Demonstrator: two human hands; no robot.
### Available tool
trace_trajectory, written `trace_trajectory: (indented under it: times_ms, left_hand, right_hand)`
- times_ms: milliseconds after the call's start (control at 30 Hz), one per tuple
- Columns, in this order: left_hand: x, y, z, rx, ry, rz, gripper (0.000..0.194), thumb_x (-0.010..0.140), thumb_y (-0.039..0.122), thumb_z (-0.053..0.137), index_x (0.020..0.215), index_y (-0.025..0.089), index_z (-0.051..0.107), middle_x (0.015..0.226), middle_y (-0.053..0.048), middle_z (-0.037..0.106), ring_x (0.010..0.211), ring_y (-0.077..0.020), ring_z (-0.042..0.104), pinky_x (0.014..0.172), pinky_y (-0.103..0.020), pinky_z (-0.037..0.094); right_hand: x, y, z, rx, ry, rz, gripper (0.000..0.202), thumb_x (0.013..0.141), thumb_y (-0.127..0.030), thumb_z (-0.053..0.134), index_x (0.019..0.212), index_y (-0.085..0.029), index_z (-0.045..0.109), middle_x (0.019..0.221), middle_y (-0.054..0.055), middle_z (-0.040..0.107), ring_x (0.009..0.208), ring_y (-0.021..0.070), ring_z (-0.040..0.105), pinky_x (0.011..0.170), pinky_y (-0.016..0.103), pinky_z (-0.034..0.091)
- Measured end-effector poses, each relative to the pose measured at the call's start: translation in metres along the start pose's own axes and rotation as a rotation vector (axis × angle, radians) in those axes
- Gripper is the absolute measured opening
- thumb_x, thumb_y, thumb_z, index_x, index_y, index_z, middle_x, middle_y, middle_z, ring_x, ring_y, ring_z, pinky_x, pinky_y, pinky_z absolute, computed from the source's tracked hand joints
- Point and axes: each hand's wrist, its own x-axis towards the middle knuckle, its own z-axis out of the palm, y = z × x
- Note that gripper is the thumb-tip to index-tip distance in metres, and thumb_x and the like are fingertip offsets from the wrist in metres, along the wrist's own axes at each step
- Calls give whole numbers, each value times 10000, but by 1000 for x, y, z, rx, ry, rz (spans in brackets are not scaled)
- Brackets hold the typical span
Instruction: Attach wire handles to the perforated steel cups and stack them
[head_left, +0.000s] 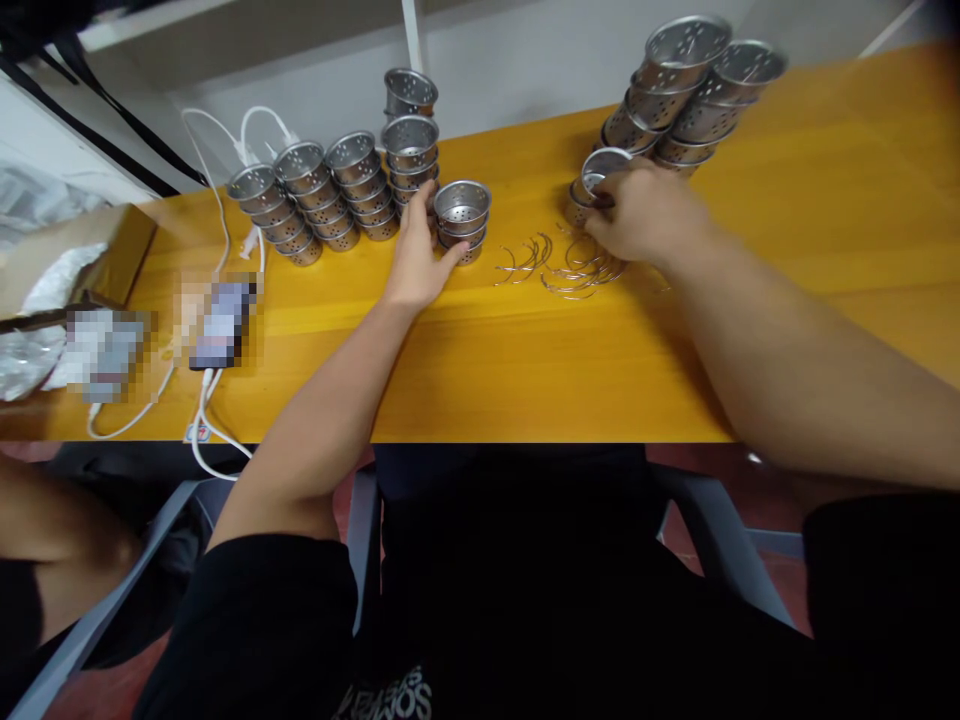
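My left hand (pixel 418 258) is curled round a short stack of perforated metal cups (pixel 462 212), its thumb across the front and its fingers along the left side. Across the table, my right hand (pixel 649 212) grips the rim of a perforated metal cup (pixel 598 165), which sits tilted on or in another cup (pixel 579 203); the fingertips are partly inside and hard to see. Between the hands, close to the right wrist, lies a loose bunch of thin curved metal wires (pixel 574 272).
More nested cups stand in stacks to the left (pixel 304 190) and in taller leaning stacks at the back right (pixel 679 90). A phone (pixel 223 325) with white cables lies left, near a cardboard box (pixel 124 250). Another person's arm (pixel 67 510) shows at the lower left.
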Motion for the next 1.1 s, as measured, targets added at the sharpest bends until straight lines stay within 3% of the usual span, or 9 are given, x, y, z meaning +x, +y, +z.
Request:
trace_trajectory:
  times_ms: [133, 300, 367, 500, 633, 767, 967, 1033, 1100]
  left_hand:
    - [-1, -3, 7, -32, 66, -121, 971, 1249, 833, 714, 2031, 463, 271, 1741, -207, 592, 1465, -385, 748, 1340, -721, 733]
    - [4, -3, 9, -33, 176, -103, 819, 1229, 933, 660, 1853, 437, 475, 1493, -141, 600, 1208, -299, 743, 1197, -608, 771]
    - [7, 6, 6, -13, 216, -97, 767, 1227, 944, 668, 1765, 410, 551, 1432, -116, 613, 1179, -278, 741, 1186, -557, 762]
    - [10, 34, 2, 10, 226, -28, 687, 1258, 919, 646, 1701, 395, 609, 1404, -98, 649, 1167, -261, 766, 1147, -498, 767]
    - [9, 53, 7, -2, 159, 48, 703, 1281, 913, 598, 1760, 399, 571, 1454, -110, 664, 1158, -257, 808, 1047, -454, 782]
    - [9, 69, 11, -40, 76, 83, 673, 1296, 874, 600, 1753, 382, 577, 1514, -119, 662, 1185, -270, 844, 983, -448, 782]
    - [0, 105, 10, -143, -97, -12, 405, 1265, 649, 784, 1476, 304, 767, 1422, -97, 779, 1006, -200, 870, 837, -356, 778]
    - [-4, 117, 12, -211, -168, -20, 335, 1244, 551, 825, 1445, 285, 792, 1406, -92, 807, 1012, -188, 890, 864, -338, 795]
    - [-6, 126, 14, -240, -222, -4, 274, 1232, 438, 833, 1450, 275, 812, 1433, -96, 826, 1105, -201, 922, 985, -365, 827]
  right_hand:
    - [3, 3, 4, 29, 17, -17, 367, 1267, -157, 689, 1557, -39, 881, 1737, 389, 756, 1569, 523, 794, 1268, 551, 633]
    - [10, 10, 15, 147, 155, 15, 318, 1167, -106, 870, 1484, -111, 870, 1691, 302, 783, 1580, 518, 789, 1340, 583, 625]
    - [13, 12, 18, 192, 221, 11, 358, 1109, -72, 923, 1447, -165, 848, 1670, 267, 789, 1557, 514, 795, 1348, 604, 629]
    - [8, 8, 14, 307, 309, -105, 311, 1111, -63, 887, 1331, -255, 779, 1598, 230, 796, 1477, 459, 809, 1327, 586, 636]
    - [-1, -3, 9, 358, 348, -249, 323, 1096, -61, 876, 1231, -298, 703, 1527, 197, 809, 1422, 420, 813, 1273, 541, 651]
    - [-1, -10, 16, 352, 310, -303, 331, 1096, -43, 844, 1238, -289, 674, 1546, 198, 802, 1452, 435, 814, 1290, 568, 651]
    - [8, -7, 31, 304, 287, -322, 313, 1094, -67, 870, 1239, -265, 675, 1519, 226, 804, 1386, 429, 818, 1242, 564, 669]
    - [9, -6, 33, 328, 295, -319, 323, 1090, -38, 841, 1240, -266, 668, 1528, 229, 799, 1388, 418, 818, 1251, 555, 662]
    - [9, -5, 35, 364, 310, -310, 330, 1093, -46, 835, 1231, -281, 649, 1515, 227, 804, 1397, 426, 818, 1259, 572, 660]
